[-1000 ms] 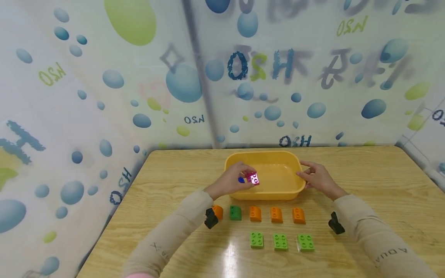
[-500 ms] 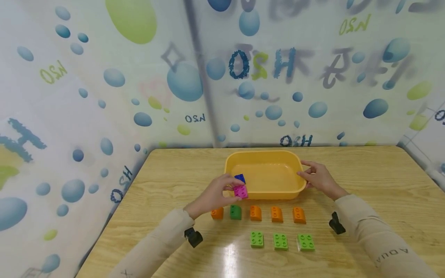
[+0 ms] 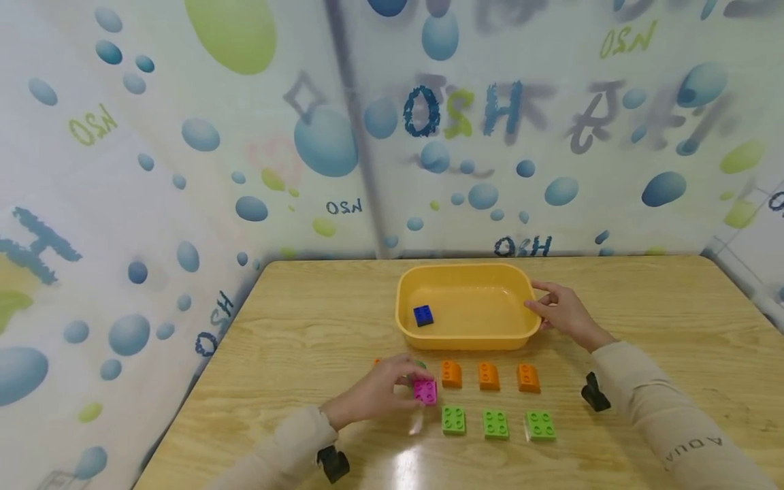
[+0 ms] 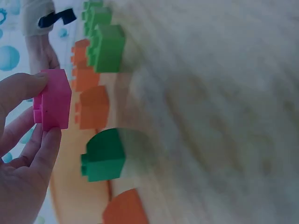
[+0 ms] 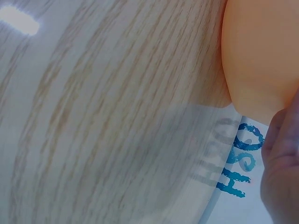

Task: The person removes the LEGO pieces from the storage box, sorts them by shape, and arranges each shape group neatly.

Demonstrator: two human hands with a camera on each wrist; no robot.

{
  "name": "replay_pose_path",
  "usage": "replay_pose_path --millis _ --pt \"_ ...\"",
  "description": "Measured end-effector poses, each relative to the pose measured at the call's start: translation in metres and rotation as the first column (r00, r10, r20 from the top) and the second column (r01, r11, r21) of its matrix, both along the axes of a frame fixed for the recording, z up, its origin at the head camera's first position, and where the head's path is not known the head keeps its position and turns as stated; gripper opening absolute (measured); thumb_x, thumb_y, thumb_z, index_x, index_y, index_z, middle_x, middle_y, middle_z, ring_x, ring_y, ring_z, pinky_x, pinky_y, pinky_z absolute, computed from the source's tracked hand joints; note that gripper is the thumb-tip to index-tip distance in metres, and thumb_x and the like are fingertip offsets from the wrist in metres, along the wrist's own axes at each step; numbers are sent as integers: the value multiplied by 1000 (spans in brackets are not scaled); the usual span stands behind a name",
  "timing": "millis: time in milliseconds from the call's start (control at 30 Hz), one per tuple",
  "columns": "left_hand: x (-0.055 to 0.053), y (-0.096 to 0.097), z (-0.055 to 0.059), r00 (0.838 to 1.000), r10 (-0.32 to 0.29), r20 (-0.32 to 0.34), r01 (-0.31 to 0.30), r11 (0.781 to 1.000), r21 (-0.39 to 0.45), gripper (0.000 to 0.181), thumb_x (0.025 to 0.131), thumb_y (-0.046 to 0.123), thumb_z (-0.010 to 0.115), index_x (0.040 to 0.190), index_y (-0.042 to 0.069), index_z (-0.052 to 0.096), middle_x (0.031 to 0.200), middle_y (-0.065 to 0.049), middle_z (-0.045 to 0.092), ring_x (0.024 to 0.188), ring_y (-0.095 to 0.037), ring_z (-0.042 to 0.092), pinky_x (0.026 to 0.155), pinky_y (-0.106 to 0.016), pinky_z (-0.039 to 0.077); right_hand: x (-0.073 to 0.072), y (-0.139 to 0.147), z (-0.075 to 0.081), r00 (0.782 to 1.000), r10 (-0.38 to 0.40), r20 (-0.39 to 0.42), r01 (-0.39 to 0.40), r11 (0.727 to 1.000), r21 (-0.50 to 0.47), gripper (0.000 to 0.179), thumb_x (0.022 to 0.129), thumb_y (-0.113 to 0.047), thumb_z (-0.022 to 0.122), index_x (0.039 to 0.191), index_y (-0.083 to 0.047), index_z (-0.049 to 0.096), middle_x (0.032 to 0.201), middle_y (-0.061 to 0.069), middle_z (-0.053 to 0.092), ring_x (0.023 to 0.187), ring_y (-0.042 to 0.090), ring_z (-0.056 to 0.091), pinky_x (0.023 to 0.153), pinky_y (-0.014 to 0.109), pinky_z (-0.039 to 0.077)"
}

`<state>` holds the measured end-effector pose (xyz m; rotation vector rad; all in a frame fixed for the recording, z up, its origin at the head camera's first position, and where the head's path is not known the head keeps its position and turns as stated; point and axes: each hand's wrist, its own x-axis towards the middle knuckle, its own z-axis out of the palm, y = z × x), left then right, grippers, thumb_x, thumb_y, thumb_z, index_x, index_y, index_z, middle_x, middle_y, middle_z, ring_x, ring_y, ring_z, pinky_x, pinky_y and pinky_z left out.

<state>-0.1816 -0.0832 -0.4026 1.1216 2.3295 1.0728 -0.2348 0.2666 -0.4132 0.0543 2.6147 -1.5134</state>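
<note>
My left hand point(image 3: 381, 386) pinches a pink building block point(image 3: 425, 392) between thumb and fingers, studs up, over the left end of the block rows. In the left wrist view the pink block point(image 4: 56, 100) is close to the camera, gripped at two opposite sides. My right hand point(image 3: 566, 314) holds the right end of the yellow plastic tub point(image 3: 465, 342), thumb at the rim. A dark blue block point(image 3: 423, 316) lies inside the tub at the left. The left hand partly hides a dark green curved block point(image 4: 106, 156) and an orange one point(image 4: 126, 210) in the head view.
Three orange curved blocks point(image 3: 488, 376) stand in a row in front of the tub. Nearer lie three light green blocks point(image 3: 495, 424). The wooden table point(image 3: 318, 306) ends at a patterned wall point(image 3: 275, 136) behind.
My left hand has lifted the pink block out of the tub and brought it toward me, over the block rows. The blue block in the tub is now uncovered. My right hand stays on the tub.
</note>
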Motion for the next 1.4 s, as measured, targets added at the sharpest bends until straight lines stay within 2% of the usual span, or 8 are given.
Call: replay_pose_path --millis 67,167,333,467,967,1100,1200,1400 --pt "3 -2 -5 999 -11 48 11 1000 5 35 76 5 68 109 3 58 100 1 51 92 -6 51 79 -19 45 0 0 -1 1000 -4 0 4 1000 -2 62 87 -21 56 135 5 26 96 24 53 60 18 57 59 30 52" --pt "6 -5 -12 998 -14 61 15 1000 -17 36 75 6 68 110 4 58 98 3 51 90 -4 51 79 -18 45 0 0 0 1000 -3 -5 3 1000 2 62 87 -21 56 136 5 26 96 23 52 61 17 57 59 30 52" --pt "9 -9 -21 1000 -24 14 25 997 -74 34 75 14 70 107 9 60 99 7 54 89 -1 49 79 -18 43 0 0 0 1000 0 -5 0 1000 4 63 87 -21 56 136 5 26 96 23 52 62 17 56 58 28 51" --pt "10 -9 -26 999 -41 -20 39 996 -85 32 75 16 71 104 11 61 99 9 56 89 -1 48 78 -18 42 1 1 1 1000 1 -4 -1 1000 2 63 87 -22 56 136 5 26 96 23 52 62 17 56 59 29 52" --pt "11 -12 -27 1000 -21 2 21 992 -128 32 73 17 72 102 10 62 93 11 54 84 0 48 75 -18 43 1 -1 1 1000 3 -7 -3 1000 -5 62 88 -20 56 135 6 26 96 23 52 61 16 57 59 30 52" --pt "11 -14 -26 999 -28 -17 25 990 -138 32 73 17 72 102 10 62 92 11 54 83 0 48 76 -18 42 1 -1 1 1000 -2 -1 2 1000 -4 63 87 -20 56 135 5 26 96 24 52 61 17 57 59 30 52" --pt "12 -14 -25 999 -28 -38 22 990 -142 34 72 17 73 103 9 62 93 10 55 85 -1 49 78 -18 42 1 -2 2 1000 -8 5 8 1000 -3 63 87 -21 56 136 5 25 97 24 52 61 17 57 59 30 52" --pt "14 -16 -25 1000 -10 -23 7 992 -128 35 73 17 72 105 6 61 97 5 57 87 -3 51 80 -20 42 1 -1 1 1000 -9 10 9 1000 2 62 88 -20 56 136 4 25 98 24 52 61 17 56 59 29 52"
